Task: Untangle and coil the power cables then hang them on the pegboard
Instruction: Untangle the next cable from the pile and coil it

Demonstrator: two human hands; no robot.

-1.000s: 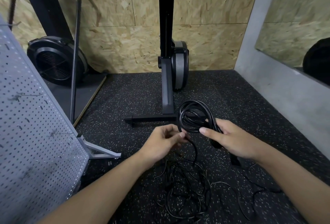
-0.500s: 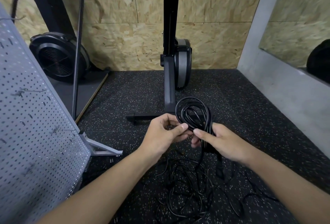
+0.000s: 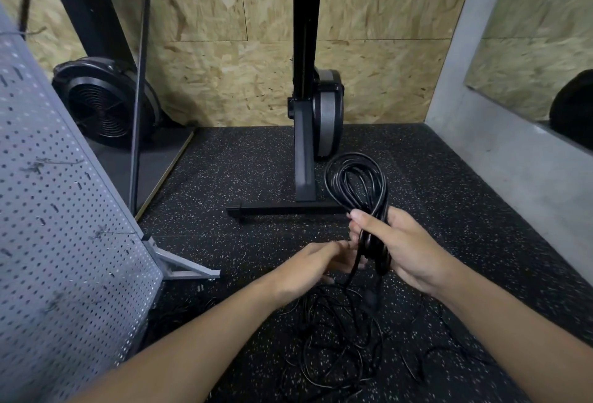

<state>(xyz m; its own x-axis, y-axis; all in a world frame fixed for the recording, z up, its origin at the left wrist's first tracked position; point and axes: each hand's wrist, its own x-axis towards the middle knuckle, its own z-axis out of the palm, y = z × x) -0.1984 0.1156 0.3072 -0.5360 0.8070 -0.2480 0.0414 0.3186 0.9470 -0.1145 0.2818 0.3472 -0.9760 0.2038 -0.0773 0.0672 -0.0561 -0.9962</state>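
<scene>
My right hand (image 3: 405, 248) grips a coil of black power cable (image 3: 356, 181) at its lower end, the loops standing up above my fingers. My left hand (image 3: 316, 263) is just left of it, fingertips at the strand that hangs below the coil; the fingers are blurred and their hold is unclear. A tangle of thin black cables (image 3: 337, 335) lies on the floor beneath both hands. The grey pegboard (image 3: 54, 242) with several wire hooks stands on the left.
A black exercise machine (image 3: 306, 145) stands on its floor bar straight ahead. A fan-wheel machine (image 3: 106, 104) is at the back left. The pegboard's metal foot (image 3: 183, 266) juts onto the speckled rubber floor. A grey wall runs along the right.
My right hand has raised the coil and closed around its lower end. My left hand has dropped lower and moved under it, to the hanging strand.
</scene>
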